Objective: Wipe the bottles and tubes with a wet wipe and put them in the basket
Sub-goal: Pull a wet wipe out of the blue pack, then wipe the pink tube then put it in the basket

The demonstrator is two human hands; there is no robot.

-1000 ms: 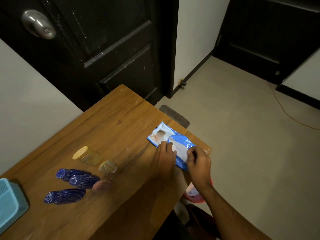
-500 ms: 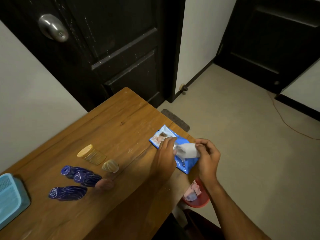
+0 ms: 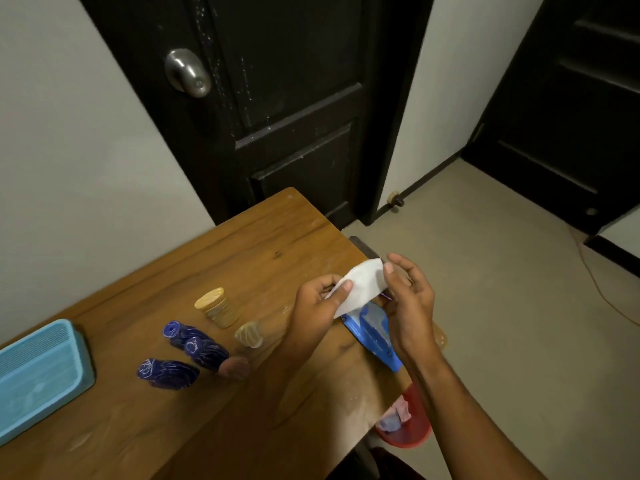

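A white wet wipe (image 3: 360, 284) is stretched between my two hands above the table's right end. My left hand (image 3: 320, 306) pinches its lower left corner and my right hand (image 3: 408, 299) pinches its upper right corner. Under them lies the blue wipe pack (image 3: 375, 332). Three dark blue bottles (image 3: 194, 344) stand in a group on the wooden table (image 3: 173, 427), with a gold-capped bottle (image 3: 216, 306), a smaller gold one (image 3: 248, 334) and a brownish one (image 3: 235, 367) beside them. The light blue basket (image 3: 38, 375) sits at the far left edge.
A black door with a round metal knob (image 3: 188, 72) stands behind the table. On the floor by the table's right side sits a red bowl (image 3: 407, 427) with crumpled material in it. An orange cable (image 3: 602, 289) runs across the floor.
My right hand drew a white wipe out of the pack and lifted it. My left hand left the pack and took the wipe's other corner. The camera view shifted left.
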